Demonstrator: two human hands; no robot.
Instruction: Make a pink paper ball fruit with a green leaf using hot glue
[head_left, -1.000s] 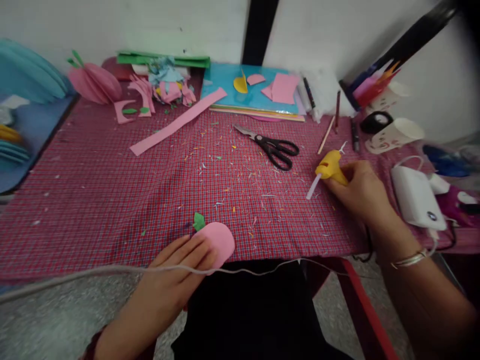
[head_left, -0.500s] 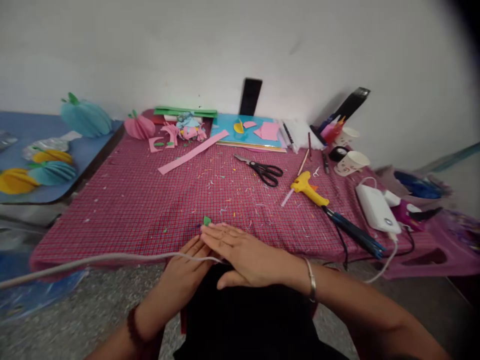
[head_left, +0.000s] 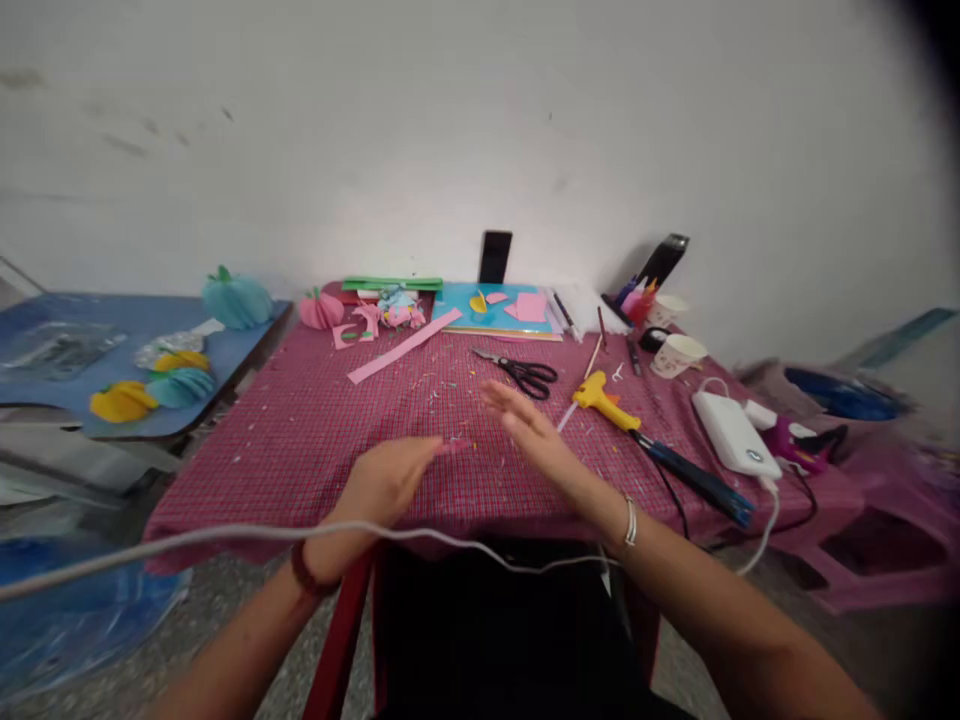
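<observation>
My left hand (head_left: 390,480) is above the near part of the table, fingers held together and pointing right. A small, blurred pink piece (head_left: 454,446) shows at its fingertips; whether the hand grips it or it lies on the cloth is unclear. Across a gap, my right hand (head_left: 529,430) is open with fingers outstretched and nothing visible in it. Just beyond it lie black-handled scissors (head_left: 525,374). To its right rests a yellow glue gun (head_left: 606,400) with a glue stick protruding. A white cable (head_left: 450,540) crosses in front of my left wrist.
Pink strip (head_left: 405,347), paper scraps and a pink paper pumpkin (head_left: 321,309) are at the back left. A phone (head_left: 495,257) leans on the wall. Paper cups (head_left: 679,355) and a white power bank (head_left: 735,432) stand right. More paper pumpkins (head_left: 236,300) sit on the blue table (head_left: 90,312).
My hands, pressed together at the table's front edge before, have parted and moved up over the cloth. The green leaf-shaped piece by my fingers no longer shows. The camera view has shifted.
</observation>
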